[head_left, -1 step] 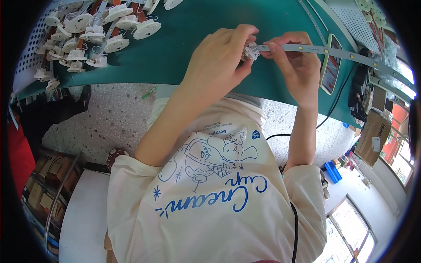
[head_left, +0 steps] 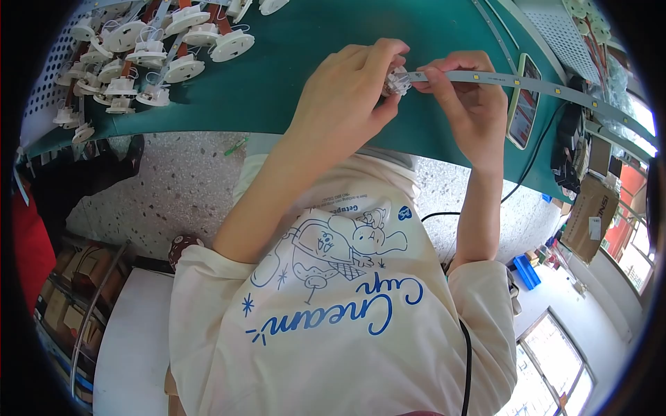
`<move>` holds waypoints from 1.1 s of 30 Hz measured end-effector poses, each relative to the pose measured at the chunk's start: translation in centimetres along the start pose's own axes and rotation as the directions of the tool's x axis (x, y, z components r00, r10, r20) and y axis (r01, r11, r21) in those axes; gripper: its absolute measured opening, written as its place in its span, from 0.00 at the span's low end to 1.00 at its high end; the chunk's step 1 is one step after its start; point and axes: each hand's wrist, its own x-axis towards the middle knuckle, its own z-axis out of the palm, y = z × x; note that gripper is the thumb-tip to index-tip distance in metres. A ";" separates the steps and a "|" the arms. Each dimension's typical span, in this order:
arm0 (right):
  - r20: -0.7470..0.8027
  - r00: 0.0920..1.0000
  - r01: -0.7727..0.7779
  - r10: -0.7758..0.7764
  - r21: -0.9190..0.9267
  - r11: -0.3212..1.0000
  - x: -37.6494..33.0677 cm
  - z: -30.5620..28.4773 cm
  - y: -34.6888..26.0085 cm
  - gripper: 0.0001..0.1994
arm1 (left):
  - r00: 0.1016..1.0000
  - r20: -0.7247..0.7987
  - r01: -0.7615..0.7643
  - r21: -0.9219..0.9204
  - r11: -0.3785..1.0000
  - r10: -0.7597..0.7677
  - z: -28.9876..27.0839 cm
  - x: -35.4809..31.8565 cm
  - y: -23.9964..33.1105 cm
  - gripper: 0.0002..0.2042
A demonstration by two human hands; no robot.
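My left hand [head_left: 350, 90] is closed round a small white fitting [head_left: 397, 83] with thin clear wires, most of it hidden by the fingers. From the fitting a flat white LED strip [head_left: 535, 84] with small yellow chips runs off to the right. Close to its left end, my right hand [head_left: 475, 104] pinches the strip between thumb and fingers. Both hands are held above the green table [head_left: 277, 76], near its front edge. Whether the strip's end is joined to the fitting cannot be made out.
Several round white fittings [head_left: 186, 69] with wires and strips lie at the far left beside a perforated white panel [head_left: 50, 76]. A phone [head_left: 524, 104] lies right of my right hand, by a black cable [head_left: 538, 152]. Another person's legs [head_left: 104, 166] show at left.
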 end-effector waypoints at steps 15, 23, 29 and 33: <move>0.064 0.992 0.123 -0.106 -0.420 0.899 0.6 0.3 -2.1 0.08 | 1.000 -0.004 -0.023 0.029 0.999 0.023 0.0 0.1 0.0 0.22; 0.025 0.995 0.095 -0.097 -0.548 0.831 0.9 1.4 -3.0 0.06 | 0.999 -0.033 -0.011 0.021 1.000 0.011 0.2 0.0 -0.1 0.21; 0.085 0.993 0.116 -0.081 -0.597 0.794 0.7 1.8 -3.8 0.05 | 0.996 -0.090 -0.024 0.005 1.000 0.024 0.6 -0.4 -0.2 0.22; 0.090 0.995 0.095 -0.051 -0.599 0.795 0.5 1.7 -3.5 0.05 | 0.995 -0.099 -0.028 -0.032 0.999 0.025 0.8 -0.7 -0.2 0.22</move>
